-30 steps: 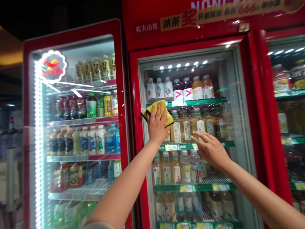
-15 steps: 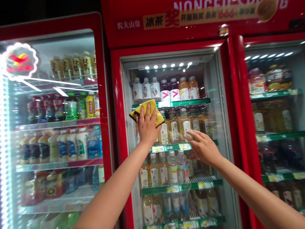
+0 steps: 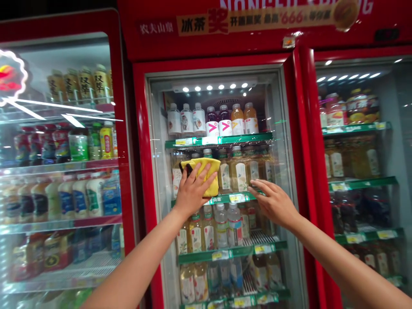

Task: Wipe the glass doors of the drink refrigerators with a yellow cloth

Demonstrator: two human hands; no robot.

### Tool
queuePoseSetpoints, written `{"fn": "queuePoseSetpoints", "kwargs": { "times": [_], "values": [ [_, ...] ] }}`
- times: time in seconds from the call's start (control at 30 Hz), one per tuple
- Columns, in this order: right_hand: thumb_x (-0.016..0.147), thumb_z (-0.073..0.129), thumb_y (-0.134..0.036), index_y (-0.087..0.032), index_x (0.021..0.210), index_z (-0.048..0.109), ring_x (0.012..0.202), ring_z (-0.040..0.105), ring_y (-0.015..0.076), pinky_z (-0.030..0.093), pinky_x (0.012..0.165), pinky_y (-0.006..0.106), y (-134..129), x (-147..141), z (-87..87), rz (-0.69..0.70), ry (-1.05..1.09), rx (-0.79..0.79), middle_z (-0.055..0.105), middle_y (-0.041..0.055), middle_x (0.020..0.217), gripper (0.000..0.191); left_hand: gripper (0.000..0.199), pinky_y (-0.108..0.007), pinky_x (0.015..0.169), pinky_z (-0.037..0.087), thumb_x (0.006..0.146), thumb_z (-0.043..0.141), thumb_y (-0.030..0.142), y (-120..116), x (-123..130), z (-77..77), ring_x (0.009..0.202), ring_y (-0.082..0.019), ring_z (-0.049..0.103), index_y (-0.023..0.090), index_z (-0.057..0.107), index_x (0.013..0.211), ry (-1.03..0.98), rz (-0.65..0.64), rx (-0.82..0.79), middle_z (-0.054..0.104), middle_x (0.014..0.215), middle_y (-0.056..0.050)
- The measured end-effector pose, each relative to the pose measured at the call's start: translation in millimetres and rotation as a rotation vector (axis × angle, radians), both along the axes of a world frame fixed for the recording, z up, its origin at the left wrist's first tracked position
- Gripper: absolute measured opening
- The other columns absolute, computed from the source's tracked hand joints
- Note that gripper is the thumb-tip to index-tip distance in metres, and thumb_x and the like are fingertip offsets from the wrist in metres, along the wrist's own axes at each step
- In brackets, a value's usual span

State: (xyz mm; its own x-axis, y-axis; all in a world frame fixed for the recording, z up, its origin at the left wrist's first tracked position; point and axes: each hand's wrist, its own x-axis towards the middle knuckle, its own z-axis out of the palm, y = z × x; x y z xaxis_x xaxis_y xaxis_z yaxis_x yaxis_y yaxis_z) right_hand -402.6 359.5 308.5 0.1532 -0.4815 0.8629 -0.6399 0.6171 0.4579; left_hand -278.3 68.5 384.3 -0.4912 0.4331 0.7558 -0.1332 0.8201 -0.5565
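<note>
My left hand [image 3: 192, 189] lies with fingers spread on a yellow cloth [image 3: 210, 175] with dark edging, pressing it flat against the glass door [image 3: 283, 141] of a red drinks fridge. The cloth covers part of the second shelf's bottles, just above that shelf's green price strip. To the right, my right hand [image 3: 273, 201] is raised in front of the same glass with its fingers stretched out, holding nothing. Whether its fingertips touch the glass I cannot tell. Behind the door stand rows of bottles [image 3: 240, 171] on several shelves.
A second fridge [image 3: 114, 107] with bottles and a glowing sign reflected in its glass stands at the left. Another glass door [image 3: 399, 141] is on the right. Red door frames [image 3: 298, 141] divide them. A red header with a banner [image 3: 257, 19] runs above.
My left hand has slid the cloth down and to the right across the glass, turning it somewhat. My right hand keeps its pose while the fridges have shifted left in view.
</note>
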Motion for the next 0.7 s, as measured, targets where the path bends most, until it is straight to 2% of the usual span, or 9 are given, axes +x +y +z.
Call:
{"fn": "queuePoseSetpoints", "kwargs": {
  "times": [0.13,0.2,0.27,0.33,0.43,0.5,0.6,0.7],
  "values": [
    [0.088,0.051,-0.004,-0.015,0.126,0.071,0.123,0.063,0.0289,0.059,0.097,0.045,10.6,-5.3,3.8,0.0,-0.005,-0.017,0.068,0.0143,0.136,0.045,0.094,-0.065,0.127,0.013,0.078,0.081,0.044,31.6,-21.4,26.7,0.158,-0.039,0.018,0.03,0.036,0.159,0.204,0.004,0.227,0.023,0.171,-0.006],
    [0.088,0.051,-0.004,-0.016,0.126,0.071,0.124,0.063,0.0284,0.058,0.098,0.045,13.4,-7.2,4.8,0.011,-0.013,-0.018,0.068,0.0143,0.136,0.045,0.094,-0.067,0.127,0.012,0.08,0.08,0.045,52.6,-34.8,33.5,0.157,-0.041,0.018,0.027,0.034,0.16,0.247,-0.019,0.272,0.02,0.172,-0.008],
    [0.089,0.052,-0.004,-0.017,0.127,0.071,0.125,0.062,0.0283,0.058,0.099,0.045,14.8,-9.1,4.8,0.029,-0.023,-0.011,0.067,0.0144,0.136,0.044,0.096,-0.067,0.127,0.012,0.079,0.08,0.047,67.6,-44.0,30.6,0.158,-0.041,0.018,0.027,0.033,0.16,0.227,-0.043,0.235,0.02,0.172,-0.007],
    [0.089,0.054,-0.005,-0.017,0.128,0.07,0.127,0.061,0.0289,0.058,0.099,0.046,15.8,-10.9,3.6,0.046,-0.03,0.005,0.067,0.0146,0.137,0.045,0.098,-0.064,0.128,0.011,0.078,0.081,0.048,71.7,-46.6,19.1,0.158,-0.039,0.017,0.028,0.032,0.161,0.16,-0.063,0.137,0.023,0.171,-0.007],
    [0.089,0.054,-0.007,-0.019,0.131,0.069,0.13,0.06,0.0288,0.057,0.102,0.048,18.4,-14.2,0.4,0.069,-0.037,0.022,0.066,0.0133,0.139,0.046,0.096,-0.058,0.129,0.011,0.077,0.081,0.049,57.9,-38.7,-3.1,0.158,-0.034,0.019,0.032,0.034,0.16,0.039,-0.076,-0.023,0.031,0.169,-0.006],
    [0.09,0.053,-0.008,-0.02,0.131,0.069,0.13,0.06,0.028,0.057,0.103,0.048,22.4,-17.1,-1.5,0.079,-0.034,0.03,0.066,0.0124,0.14,0.045,0.094,-0.057,0.129,0.011,0.077,0.082,0.049,44.1,-30.0,-12.8,0.158,-0.032,0.022,0.035,0.037,0.158,-0.011,-0.073,-0.084,0.036,0.166,-0.005],
    [0.091,0.053,-0.008,-0.019,0.13,0.069,0.13,0.06,0.0273,0.057,0.103,0.046,31.9,-23.0,-2.5,0.082,-0.016,0.047,0.066,0.0123,0.14,0.044,0.094,-0.056,0.129,0.012,0.075,0.084,0.046,36.3,-23.5,-10.7,0.158,-0.032,0.023,0.036,0.038,0.157,0.003,-0.049,-0.039,0.037,0.166,-0.006],
    [0.091,0.054,-0.007,-0.017,0.129,0.07,0.13,0.061,0.0269,0.057,0.103,0.044,42.8,-30.4,-1.0,0.079,0.001,0.062,0.067,0.0124,0.139,0.042,0.095,-0.06,0.128,0.013,0.075,0.084,0.042,56.1,-33.1,8.3,0.158,-0.036,0.02,0.032,0.039,0.157,0.117,-0.011,0.141,0.03,0.169,-0.008]
  ]
}}
